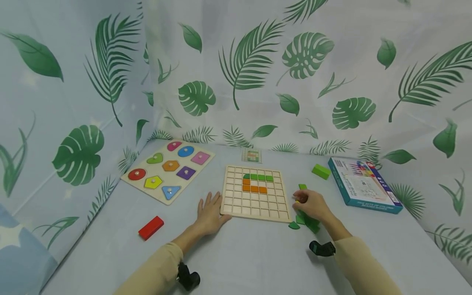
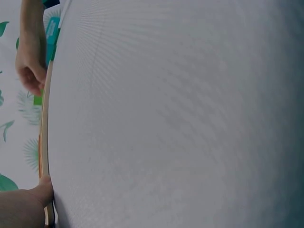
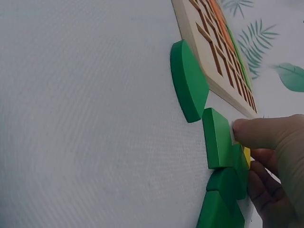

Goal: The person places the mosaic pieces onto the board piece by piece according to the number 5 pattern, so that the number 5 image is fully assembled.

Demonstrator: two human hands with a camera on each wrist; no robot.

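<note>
A wooden grid board (image 1: pixel 254 207) lies mid-table, with green squares (image 1: pixel 261 177) and orange squares (image 1: pixel 254 189) in some of its cells. My left hand (image 1: pixel 209 218) rests flat at the board's left near corner, fingers spread; its thumb (image 2: pixel 43 190) touches the edge in the left wrist view. Right of the board, my right hand (image 1: pixel 312 205) pinches a small yellow piece (image 3: pixel 246 156), mostly hidden by fingers and green pieces. Below that hand lie several green pieces (image 3: pixel 218 140), including a leaf-shaped one (image 3: pixel 187 83) against the board's corner.
A knob puzzle board (image 1: pixel 162 174) with coloured shapes lies at the left. Nearer me is a red block (image 1: pixel 151 228). A small pattern card (image 1: pixel 252 155) lies behind the grid board. At the right are a green block (image 1: pixel 321 171) and a teal-edged box (image 1: pixel 363 184).
</note>
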